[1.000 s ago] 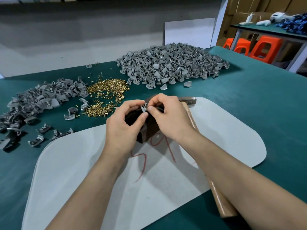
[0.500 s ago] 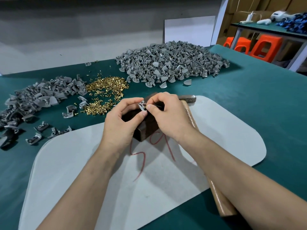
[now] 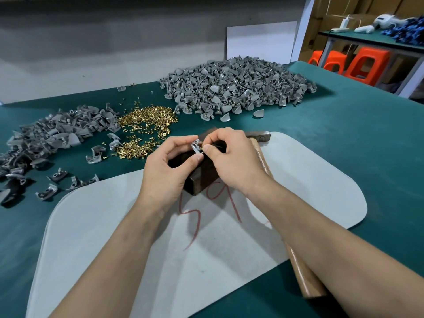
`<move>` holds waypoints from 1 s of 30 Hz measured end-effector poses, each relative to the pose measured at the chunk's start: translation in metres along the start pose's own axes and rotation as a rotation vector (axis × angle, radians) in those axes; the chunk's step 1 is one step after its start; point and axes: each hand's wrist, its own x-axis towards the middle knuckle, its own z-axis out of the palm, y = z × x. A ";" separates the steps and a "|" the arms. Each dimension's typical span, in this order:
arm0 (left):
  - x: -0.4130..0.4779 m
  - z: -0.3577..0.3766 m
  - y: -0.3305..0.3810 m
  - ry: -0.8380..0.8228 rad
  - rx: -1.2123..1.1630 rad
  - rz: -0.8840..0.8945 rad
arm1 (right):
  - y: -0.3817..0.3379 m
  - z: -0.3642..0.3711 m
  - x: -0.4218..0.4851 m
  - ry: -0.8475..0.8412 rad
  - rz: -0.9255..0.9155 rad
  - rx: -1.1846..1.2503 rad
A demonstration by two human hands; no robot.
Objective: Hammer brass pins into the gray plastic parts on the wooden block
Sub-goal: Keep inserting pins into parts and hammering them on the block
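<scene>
Both forearms come from the near edge and meet at the middle of the green table [image 3: 355, 138], above a white rounded mat [image 3: 103, 237] that has red marks drawn on it. The left hand [image 3: 167, 166] is turned with its thumb up. Its thumb and index finger pinch a small gray plastic part [image 3: 196, 145] and hold it just over the far top edge of a dark brown wooden block [image 3: 202, 180]. The other fingers of this hand are curled in and lie against the left side of the block.

The right hand [image 3: 234, 161] comes from the right with the wrist bent a little downward. Its thumb and index finger are closed together at the right side of the part, and they pinch a tiny brass pin [image 3: 201, 148], which shows only as a gold spot. I cannot tell how deep the pin sits. The remaining fingers are clenched under the palm.

The block stands on the far part of the mat, between the two hands. A hammer with a wooden handle [image 3: 302, 276] lies under the right forearm, with its head on the far side of the block.

A heap of loose brass pins [image 3: 146, 125] lies far left of the hands, a flat heap of gray plastic parts [image 3: 57, 131] further left, and a large heap of gray plastic parts [image 3: 234, 86] at the far side.
</scene>
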 end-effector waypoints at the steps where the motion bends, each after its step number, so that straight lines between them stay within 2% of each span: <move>1: 0.000 0.000 0.000 -0.001 0.004 0.001 | 0.000 0.000 0.000 0.000 -0.002 0.001; 30: 0.000 0.001 0.001 -0.010 -0.056 0.007 | -0.001 0.000 0.000 0.003 -0.033 -0.041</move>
